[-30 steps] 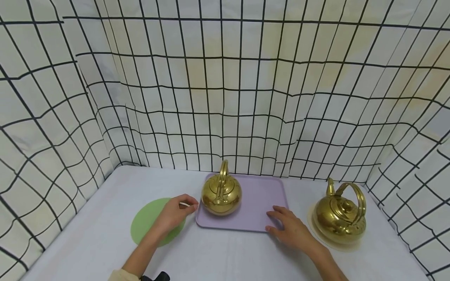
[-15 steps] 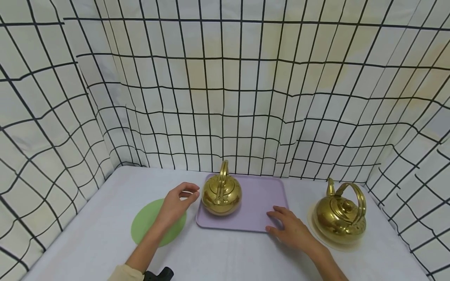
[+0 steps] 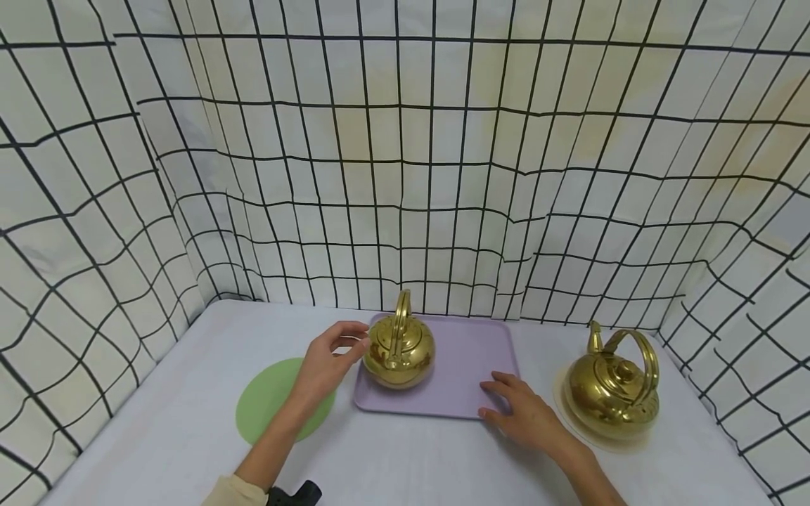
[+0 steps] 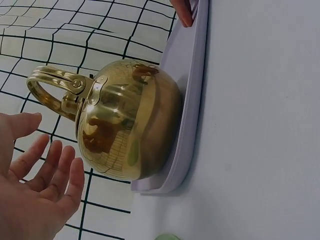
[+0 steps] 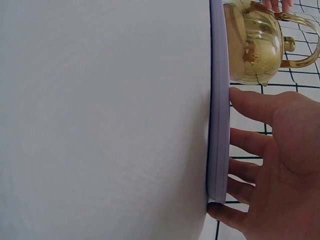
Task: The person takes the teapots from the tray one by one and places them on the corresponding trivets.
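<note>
A shiny brass kettle (image 3: pixel 400 358) with an arched handle stands on the left half of a lilac tray (image 3: pixel 471 351). My left hand (image 3: pixel 325 365) is raised at the kettle's left side, fingers loosely bent and holding nothing. In the left wrist view, the left hand's fingertips (image 4: pixel 77 167) come close to the kettle's lid side and handle. My right hand (image 3: pixel 525 414) rests at the tray's front right corner, its fingertips touching the tray. Seen from the right wrist, the thumb and fingers of the right hand (image 5: pixel 285 150) lie spread along the tray's edge.
A second brass kettle (image 3: pixel 610 400) stands on a pale round mat (image 3: pixel 635 444) at the right. To the left, a green round mat (image 3: pixel 262 400) lies partly under the left forearm. White walls with a black grid (image 3: pixel 418 190) enclose the white table (image 3: pixel 405 464).
My left hand has risen from the tray's left edge and moved right, up to the side of the kettle. The right hand, tray and both kettles stay put.
</note>
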A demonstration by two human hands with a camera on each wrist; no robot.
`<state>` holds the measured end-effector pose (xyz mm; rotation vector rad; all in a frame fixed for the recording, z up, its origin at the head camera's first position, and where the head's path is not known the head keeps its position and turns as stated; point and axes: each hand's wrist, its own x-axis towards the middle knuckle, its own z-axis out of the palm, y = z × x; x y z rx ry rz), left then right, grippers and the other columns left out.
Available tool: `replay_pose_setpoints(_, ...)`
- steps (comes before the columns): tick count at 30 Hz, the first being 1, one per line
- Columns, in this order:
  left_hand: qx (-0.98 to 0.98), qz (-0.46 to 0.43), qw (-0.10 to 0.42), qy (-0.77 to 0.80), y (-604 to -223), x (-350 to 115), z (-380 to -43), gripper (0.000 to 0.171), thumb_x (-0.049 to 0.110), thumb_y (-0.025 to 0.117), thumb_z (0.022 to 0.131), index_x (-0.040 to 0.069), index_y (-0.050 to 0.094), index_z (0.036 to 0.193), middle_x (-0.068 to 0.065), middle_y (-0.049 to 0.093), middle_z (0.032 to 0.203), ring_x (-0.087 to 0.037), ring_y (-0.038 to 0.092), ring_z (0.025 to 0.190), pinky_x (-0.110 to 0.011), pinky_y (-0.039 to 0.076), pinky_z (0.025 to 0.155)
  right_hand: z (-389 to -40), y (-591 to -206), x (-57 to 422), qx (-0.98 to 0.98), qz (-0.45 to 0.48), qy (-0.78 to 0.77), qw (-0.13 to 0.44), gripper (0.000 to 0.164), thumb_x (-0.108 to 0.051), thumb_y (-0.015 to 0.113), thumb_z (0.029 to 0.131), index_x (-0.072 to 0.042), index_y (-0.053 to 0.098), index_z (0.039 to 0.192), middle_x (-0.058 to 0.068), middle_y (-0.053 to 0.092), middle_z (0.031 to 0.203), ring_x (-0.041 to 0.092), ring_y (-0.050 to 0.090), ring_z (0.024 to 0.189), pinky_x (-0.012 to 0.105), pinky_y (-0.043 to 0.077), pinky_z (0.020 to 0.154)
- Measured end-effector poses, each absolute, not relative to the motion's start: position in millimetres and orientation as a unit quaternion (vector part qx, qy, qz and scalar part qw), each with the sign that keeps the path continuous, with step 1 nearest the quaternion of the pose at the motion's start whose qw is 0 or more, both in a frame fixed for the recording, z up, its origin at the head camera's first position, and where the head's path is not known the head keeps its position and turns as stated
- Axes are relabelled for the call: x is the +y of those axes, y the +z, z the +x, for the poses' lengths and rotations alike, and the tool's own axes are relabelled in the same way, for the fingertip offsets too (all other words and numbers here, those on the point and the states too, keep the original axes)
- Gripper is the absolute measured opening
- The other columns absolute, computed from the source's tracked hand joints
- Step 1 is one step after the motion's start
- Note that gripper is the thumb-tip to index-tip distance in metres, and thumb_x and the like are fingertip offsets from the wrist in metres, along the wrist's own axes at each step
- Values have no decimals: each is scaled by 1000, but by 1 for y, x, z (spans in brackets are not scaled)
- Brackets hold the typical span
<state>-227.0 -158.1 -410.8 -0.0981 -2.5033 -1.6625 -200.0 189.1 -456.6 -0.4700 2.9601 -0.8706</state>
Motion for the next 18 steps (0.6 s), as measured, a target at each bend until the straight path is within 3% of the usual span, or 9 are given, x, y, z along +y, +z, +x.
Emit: replay_pose_setpoints(18, -800, -70, 88, -590, -407, -146, -228, 37, 23, 73, 98, 9, 67, 132, -11, 70, 133, -13, 67, 113, -21, 55, 93, -198, -458, 190, 947, -150, -285, 15, 50, -32, 79, 91, -10, 67, 134, 20, 55, 152, 48, 49, 142, 66, 44, 112)
